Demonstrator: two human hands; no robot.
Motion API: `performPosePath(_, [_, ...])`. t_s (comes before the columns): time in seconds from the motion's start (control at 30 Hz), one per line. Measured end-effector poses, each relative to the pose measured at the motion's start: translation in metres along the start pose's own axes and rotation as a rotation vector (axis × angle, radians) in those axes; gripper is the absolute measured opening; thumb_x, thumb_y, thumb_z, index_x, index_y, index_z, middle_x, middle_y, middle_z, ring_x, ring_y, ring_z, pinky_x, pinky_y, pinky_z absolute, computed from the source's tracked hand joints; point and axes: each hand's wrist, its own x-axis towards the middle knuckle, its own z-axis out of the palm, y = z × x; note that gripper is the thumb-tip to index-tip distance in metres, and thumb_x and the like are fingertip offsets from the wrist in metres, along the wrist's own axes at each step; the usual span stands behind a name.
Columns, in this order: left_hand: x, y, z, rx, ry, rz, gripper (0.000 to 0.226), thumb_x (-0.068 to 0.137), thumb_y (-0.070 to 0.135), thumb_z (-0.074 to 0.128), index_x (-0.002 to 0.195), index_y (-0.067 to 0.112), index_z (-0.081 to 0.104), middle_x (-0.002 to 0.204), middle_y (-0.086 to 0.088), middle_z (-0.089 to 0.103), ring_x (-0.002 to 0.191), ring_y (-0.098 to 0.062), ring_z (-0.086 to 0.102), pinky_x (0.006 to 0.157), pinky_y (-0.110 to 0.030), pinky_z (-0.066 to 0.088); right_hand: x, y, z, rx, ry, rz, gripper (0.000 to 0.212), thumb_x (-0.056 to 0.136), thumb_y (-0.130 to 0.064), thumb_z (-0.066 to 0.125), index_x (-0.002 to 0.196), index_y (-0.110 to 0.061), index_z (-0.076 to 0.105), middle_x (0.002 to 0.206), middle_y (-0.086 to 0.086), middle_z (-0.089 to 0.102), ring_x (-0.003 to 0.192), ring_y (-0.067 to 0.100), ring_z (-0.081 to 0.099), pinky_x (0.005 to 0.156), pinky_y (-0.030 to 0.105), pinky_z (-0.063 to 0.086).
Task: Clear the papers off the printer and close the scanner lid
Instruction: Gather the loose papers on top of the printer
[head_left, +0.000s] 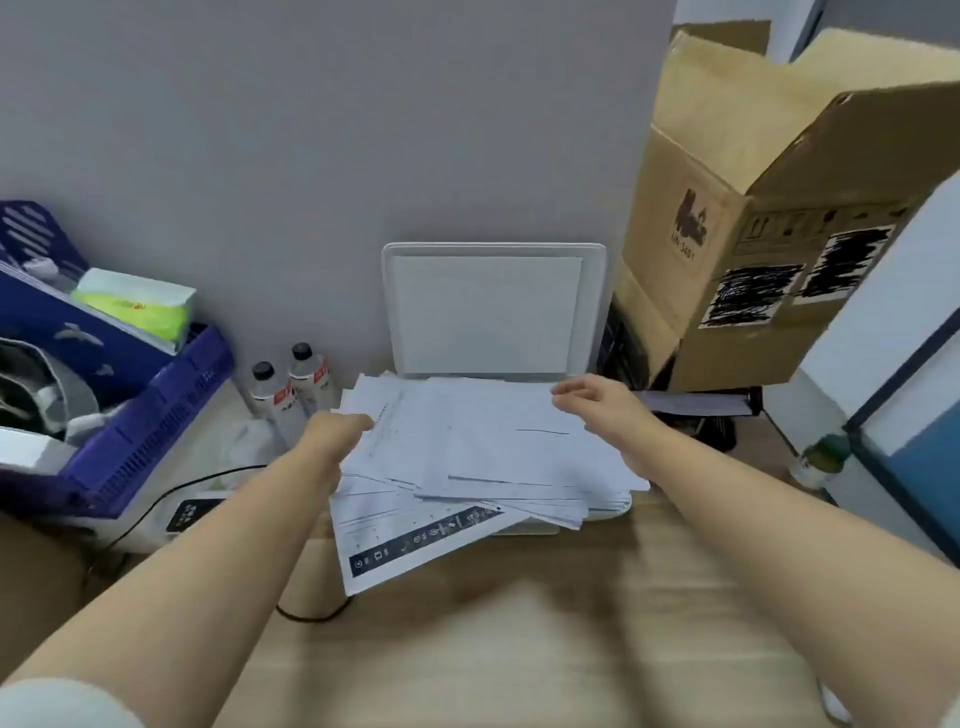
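Centrally, left hand (332, 434) grips paper pile (483, 452) edge; right hand (597, 402) loose above pile; scanner lid (491, 309) upright.

Two bare forearms enter from the lower corners of the view. No watch, ring, bracelet or glove shows on either arm. The left hand (335, 434) is uncovered from wrist to knuckles; its fingers cannot be made out separately. The right hand (597, 402) is likewise uncovered, fingers slightly blurred. At the lower left corner a pale, whitish short sleeve edge (57, 701) shows, blurred. A similar light edge shows at the lower right corner.
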Motion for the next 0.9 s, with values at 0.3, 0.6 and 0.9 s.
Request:
performPosePath(0.3, [0.057, -0.017, -0.026, 0.184, -0.132, -0.309, 0.067, 0.091, 0.033, 0.078, 0.144, 0.003, 0.048, 0.115, -0.015, 0.057, 0.096, -0.031, 0.058, 0.106, -0.053, 0.049, 0.062, 0.012, 0.105, -0.435, -0.234, -0.042, 0.047, 0.086, -0.045, 0.076, 0.129, -0.034, 0.061, 0.141, 0.002, 0.046, 0.134, 0.021, 0.046, 0.105, 0.034, 0.037])
performPosePath(0.6, [0.056, -0.045, -0.044, 0.259, -0.331, -0.432, 0.051, 0.092, 0.049, 0.072, 0.114, 0.003, 0.062, 0.098, -0.011, 0.071, 0.084, -0.029, 0.073, 0.085, -0.054, 0.062, 0.083, 0.01, 0.14, -0.358, -0.311, -0.064, 0.039, 0.092, -0.046, 0.071, 0.127, -0.03, 0.062, 0.144, 0.002, 0.048, 0.119, 0.01, 0.049, 0.095, 0.029, 0.034])
performPosePath(0.9, [0.061, -0.019, -0.012, 0.111, -0.065, -0.175, 0.03, 0.092, -0.004, 0.064, 0.122, -0.01, 0.059, 0.117, -0.027, 0.07, 0.1, -0.04, 0.07, 0.088, -0.048, 0.06, 0.092, 0.046, 0.069, -0.443, -0.069, 0.028, 0.038, 0.097, -0.039, 0.064, 0.13, -0.021, 0.06, 0.147, 0.01, 0.047, 0.137, 0.028, 0.048, 0.103, 0.039, 0.042])
